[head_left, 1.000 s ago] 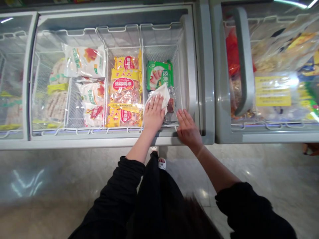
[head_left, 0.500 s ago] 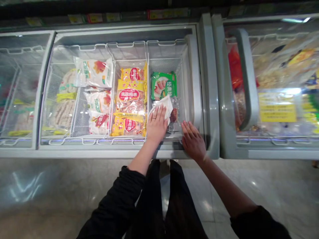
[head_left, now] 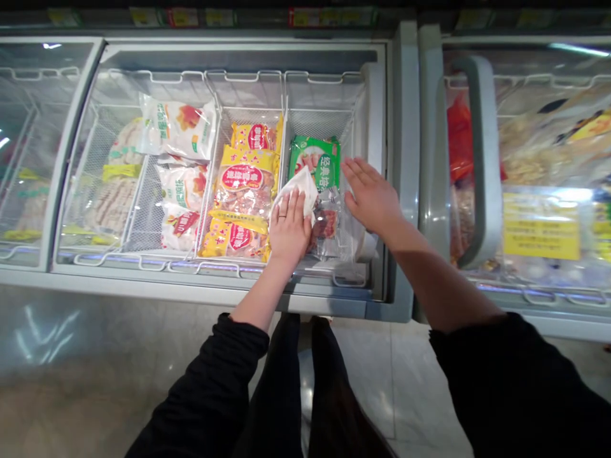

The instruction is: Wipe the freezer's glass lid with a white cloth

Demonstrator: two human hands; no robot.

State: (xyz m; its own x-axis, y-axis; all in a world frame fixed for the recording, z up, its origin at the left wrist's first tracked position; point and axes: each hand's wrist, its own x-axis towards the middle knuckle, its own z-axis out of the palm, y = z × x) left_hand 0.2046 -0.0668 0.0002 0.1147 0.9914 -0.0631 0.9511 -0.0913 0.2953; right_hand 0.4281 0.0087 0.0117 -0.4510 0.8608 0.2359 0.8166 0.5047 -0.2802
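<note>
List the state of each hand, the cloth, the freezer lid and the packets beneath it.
Left hand: open, laid on the white cloth
White cloth: partly hidden under that hand, pointed corner exposed
Right hand: open, holding nothing
Freezer lid: looks shut
Yellow packets: overlapping, look sealed
White packets: overlapping, look sealed
Green packet: partly hidden behind the cloth

Green packet (head_left: pixel 319 154) — "经典" in white characters.

I'm in a shop, by the look of it the frozen-food section: glass-topped chest freezers (head_left: pixel 167 290) span the frame, with printed food packets (head_left: pixel 244 181) grouped in wire baskets (head_left: pixel 322 121) at centre, coloured labels (head_left: pixel 184 17) along the top edge, and a yellow notice (head_left: pixel 541 224) at right.
</note>
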